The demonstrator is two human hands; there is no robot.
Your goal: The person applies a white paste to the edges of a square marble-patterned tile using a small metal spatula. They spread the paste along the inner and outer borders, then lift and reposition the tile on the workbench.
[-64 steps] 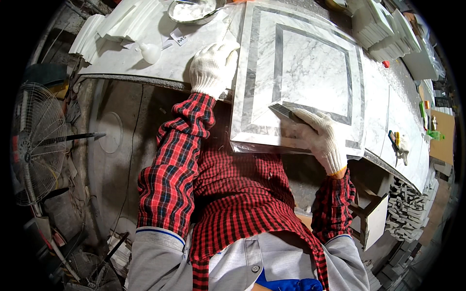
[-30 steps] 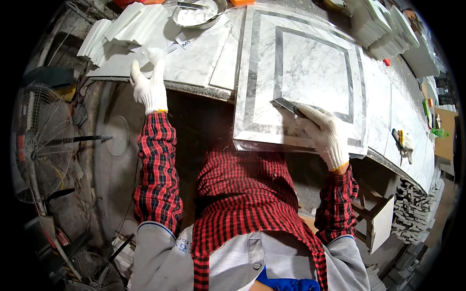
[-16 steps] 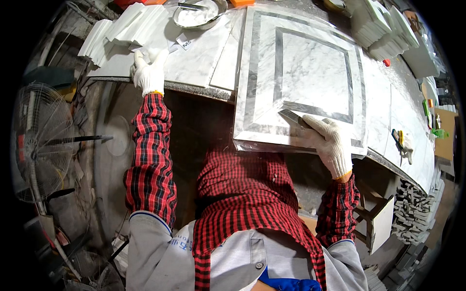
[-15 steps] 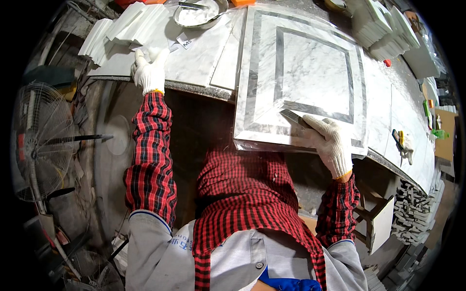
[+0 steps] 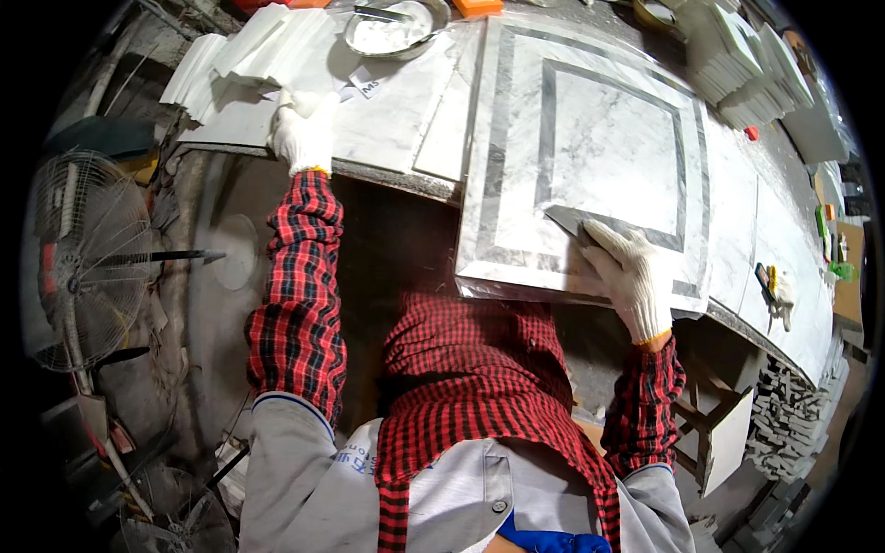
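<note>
Off to my left a fan (image 5: 88, 263) stands on the floor, well apart from the work. My left hand (image 5: 302, 136) reaches out to the near edge of the pale slab (image 5: 387, 120) by the stack of white strips (image 5: 244, 55); the gloved fingers curl over something small and white there, though I cannot tell whether they grip it or only rest on it. Beyond it sits a metal bowl (image 5: 395, 28) of white paste, within reach, I judge, so that I can load up without stepping away.

The marble panel (image 5: 590, 157) with its grey inlaid frames lies flat, its near edge hanging past the bench toward me, which brings the lower border close to my body. My right hand (image 5: 631, 272) lies on that lower border, fingers closed around the handle of a scraper (image 5: 564, 219) whose blade lies flat to the stone on the grey band.

Two seconds ago my left hand lay flat on the panel's left edge; since then it has swung far left to the slab. My right hand and the scraper have scarcely moved.
</note>
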